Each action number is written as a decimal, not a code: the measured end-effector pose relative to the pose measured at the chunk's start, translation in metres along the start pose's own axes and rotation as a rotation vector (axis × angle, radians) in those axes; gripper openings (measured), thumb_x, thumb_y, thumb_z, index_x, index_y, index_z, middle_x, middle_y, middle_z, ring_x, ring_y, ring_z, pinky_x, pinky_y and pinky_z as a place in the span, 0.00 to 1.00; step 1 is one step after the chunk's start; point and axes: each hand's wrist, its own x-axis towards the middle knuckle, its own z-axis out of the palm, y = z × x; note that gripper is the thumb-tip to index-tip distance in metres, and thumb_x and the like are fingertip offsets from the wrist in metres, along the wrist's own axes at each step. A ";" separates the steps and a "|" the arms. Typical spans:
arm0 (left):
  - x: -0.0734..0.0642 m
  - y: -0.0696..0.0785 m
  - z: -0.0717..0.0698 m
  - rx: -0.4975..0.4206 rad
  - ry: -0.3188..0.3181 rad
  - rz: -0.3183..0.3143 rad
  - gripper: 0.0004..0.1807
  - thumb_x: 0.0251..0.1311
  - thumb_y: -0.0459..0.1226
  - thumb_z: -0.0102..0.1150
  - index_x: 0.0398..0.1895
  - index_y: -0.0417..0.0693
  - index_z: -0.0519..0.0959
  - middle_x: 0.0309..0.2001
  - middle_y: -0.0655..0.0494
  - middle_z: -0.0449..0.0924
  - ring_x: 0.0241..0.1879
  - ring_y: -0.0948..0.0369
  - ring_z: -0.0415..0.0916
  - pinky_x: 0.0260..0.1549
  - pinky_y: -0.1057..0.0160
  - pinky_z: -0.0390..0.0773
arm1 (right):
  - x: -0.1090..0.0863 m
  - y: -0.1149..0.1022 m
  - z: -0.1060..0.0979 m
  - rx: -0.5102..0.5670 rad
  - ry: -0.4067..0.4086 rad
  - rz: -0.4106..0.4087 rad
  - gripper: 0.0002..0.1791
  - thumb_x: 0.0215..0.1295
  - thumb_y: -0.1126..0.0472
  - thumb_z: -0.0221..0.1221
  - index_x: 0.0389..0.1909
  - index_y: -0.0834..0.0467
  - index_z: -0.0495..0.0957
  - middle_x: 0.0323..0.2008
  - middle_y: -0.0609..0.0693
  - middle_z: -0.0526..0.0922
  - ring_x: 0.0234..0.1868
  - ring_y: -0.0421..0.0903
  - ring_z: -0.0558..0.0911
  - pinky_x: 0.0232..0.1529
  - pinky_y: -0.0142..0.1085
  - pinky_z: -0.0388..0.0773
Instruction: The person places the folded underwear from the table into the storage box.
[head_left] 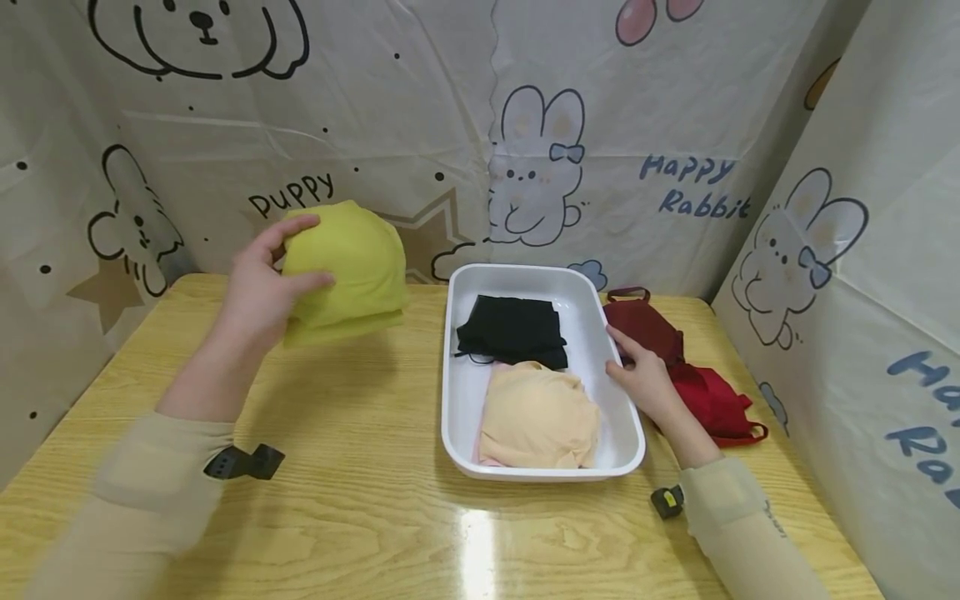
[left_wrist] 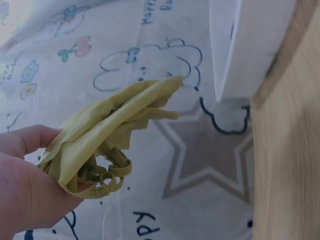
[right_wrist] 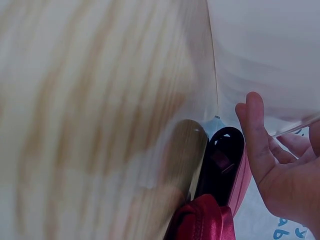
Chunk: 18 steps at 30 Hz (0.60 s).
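My left hand (head_left: 262, 287) holds a folded yellow bra (head_left: 348, 267) up over the left part of the table, thumb on one side and fingers on the other. In the left wrist view, the yellow bra (left_wrist: 115, 125) is seen edge-on, its straps looped below the fold. My right hand (head_left: 645, 379) grips the right rim of a white plastic tub (head_left: 447, 375), thumb over the edge and fingers along the outer wall. Inside the tub lie a folded black garment (head_left: 513, 327) at the back and a beige folded garment (head_left: 540, 417) in front, with pink showing at its edge.
Right of the tub, a dark red bra (head_left: 645, 329) and a brighter red bra (head_left: 712, 400) lie on the wooden table (head_left: 360, 508), partly behind my right hand. A printed cloth (head_left: 420, 108) hangs behind the table and along its sides.
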 end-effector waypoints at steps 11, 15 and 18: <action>-0.004 0.003 0.030 -0.281 -0.034 0.059 0.36 0.49 0.19 0.62 0.61 0.53 0.71 0.54 0.56 0.67 0.53 0.57 0.64 0.41 0.71 0.77 | 0.000 0.002 -0.001 0.012 0.003 -0.005 0.34 0.66 0.61 0.54 0.72 0.51 0.56 0.57 0.63 0.73 0.42 0.53 0.75 0.42 0.35 0.78; -0.005 -0.001 0.042 -0.333 -0.034 0.079 0.36 0.48 0.18 0.62 0.61 0.52 0.72 0.55 0.56 0.67 0.54 0.57 0.64 0.43 0.70 0.76 | 0.000 0.001 0.000 0.020 -0.005 -0.011 0.34 0.66 0.61 0.54 0.72 0.52 0.56 0.57 0.64 0.72 0.43 0.53 0.75 0.42 0.37 0.79; -0.006 -0.004 0.051 -0.354 -0.038 0.081 0.37 0.47 0.18 0.62 0.61 0.53 0.72 0.56 0.56 0.67 0.54 0.57 0.65 0.44 0.68 0.76 | 0.000 0.001 -0.001 0.017 -0.005 -0.010 0.34 0.66 0.61 0.54 0.72 0.52 0.55 0.58 0.64 0.72 0.43 0.53 0.75 0.43 0.37 0.79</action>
